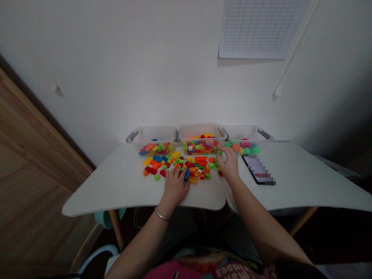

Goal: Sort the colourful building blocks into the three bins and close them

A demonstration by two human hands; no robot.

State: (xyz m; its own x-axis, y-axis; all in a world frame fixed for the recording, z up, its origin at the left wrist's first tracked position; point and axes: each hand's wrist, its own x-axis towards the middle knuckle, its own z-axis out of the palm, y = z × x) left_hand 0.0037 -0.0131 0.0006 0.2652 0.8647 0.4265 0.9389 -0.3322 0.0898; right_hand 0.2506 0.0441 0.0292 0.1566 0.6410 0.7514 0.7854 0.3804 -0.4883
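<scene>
A pile of toy building bricks (200,159) in red, orange, yellow, green and blue lies spread on the white table. My left hand (175,186) rests on the near side of this pile, fingers apart and palm down. A blue brick (186,176) is beside its index finger and thumb. At the pile's right edge is my right hand (229,162), its thumb and index finger curled around a small green brick (220,153), just in front of the middle bin. Its other fingers are partly hidden.
Along the wall stand three clear plastic bins: a left bin (158,133) and a middle bin (202,131) holding bricks, and a right bin (238,133) with coloured round pieces. A phone (258,169) lies to the right on the white table (302,178). Two tabletops meet near my right wrist.
</scene>
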